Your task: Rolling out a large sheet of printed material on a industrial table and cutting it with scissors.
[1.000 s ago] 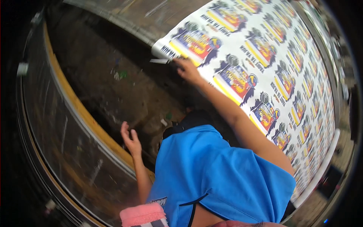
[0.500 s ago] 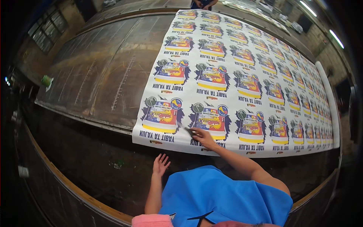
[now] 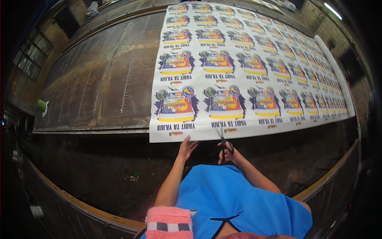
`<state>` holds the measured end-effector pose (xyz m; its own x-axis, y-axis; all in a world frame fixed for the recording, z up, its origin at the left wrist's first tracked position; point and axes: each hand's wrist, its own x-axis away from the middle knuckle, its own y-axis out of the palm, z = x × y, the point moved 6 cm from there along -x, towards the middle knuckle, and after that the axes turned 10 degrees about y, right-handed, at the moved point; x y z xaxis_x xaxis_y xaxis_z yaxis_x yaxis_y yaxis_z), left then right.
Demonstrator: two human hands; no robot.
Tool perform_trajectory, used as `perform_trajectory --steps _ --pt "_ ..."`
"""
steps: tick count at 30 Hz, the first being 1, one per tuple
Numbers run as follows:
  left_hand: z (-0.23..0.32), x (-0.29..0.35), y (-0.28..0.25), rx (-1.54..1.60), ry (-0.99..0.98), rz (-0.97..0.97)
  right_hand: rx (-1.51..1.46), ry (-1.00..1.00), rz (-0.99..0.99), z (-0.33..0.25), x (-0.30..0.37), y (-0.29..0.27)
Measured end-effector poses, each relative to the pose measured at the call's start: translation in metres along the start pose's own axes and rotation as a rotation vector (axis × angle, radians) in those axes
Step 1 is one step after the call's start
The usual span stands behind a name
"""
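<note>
A large white sheet [image 3: 201,133] printed with rows of repeated colourful emblems lies spread over the table. My right hand [image 3: 227,153] grips a pair of scissors [image 3: 223,144] by the black handles, just off the sheet's near edge. Their blades point away from me and overlap that edge between two emblem columns; whether they are cutting I cannot tell. To the left, my left hand [image 3: 187,148] is at the same edge, thumb against it and fingers apart. Its fingertips are partly in shadow.
The dark, scratched table [image 3: 103,87] extends to the left of the sheet, with a green roll-like item [image 3: 42,105] at its left corner. Along the sheet's right side runs a rolled white edge [image 3: 333,73]. A wooden-edged ledge [image 3: 83,205] curves below me.
My right hand has drawn the scissors back from over the sheet to its near edge. My left hand has risen to that edge. The view has shifted, and the person at the far end is mostly out of sight.
</note>
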<state>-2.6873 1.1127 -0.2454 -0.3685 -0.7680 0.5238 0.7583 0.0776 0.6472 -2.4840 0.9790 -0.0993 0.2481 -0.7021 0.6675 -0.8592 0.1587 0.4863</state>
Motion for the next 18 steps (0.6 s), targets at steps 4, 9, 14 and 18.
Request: perform_trajectory --steps 4,9,14,18 --pt "0.010 -0.012 0.018 -0.370 0.085 -0.068 0.118 0.159 -0.012 0.055 0.009 0.033" --pt "0.039 -0.009 0.033 -0.637 0.224 -0.231 0.084 0.088 0.039 0.067 -0.004 0.064" --pt "0.050 0.003 0.043 -0.668 0.197 -0.251 0.047 -0.092 0.134 0.044 -0.021 0.075" --pt "0.054 0.009 0.048 -0.636 0.215 -0.268 0.076 -0.186 0.259 0.035 -0.027 0.075"
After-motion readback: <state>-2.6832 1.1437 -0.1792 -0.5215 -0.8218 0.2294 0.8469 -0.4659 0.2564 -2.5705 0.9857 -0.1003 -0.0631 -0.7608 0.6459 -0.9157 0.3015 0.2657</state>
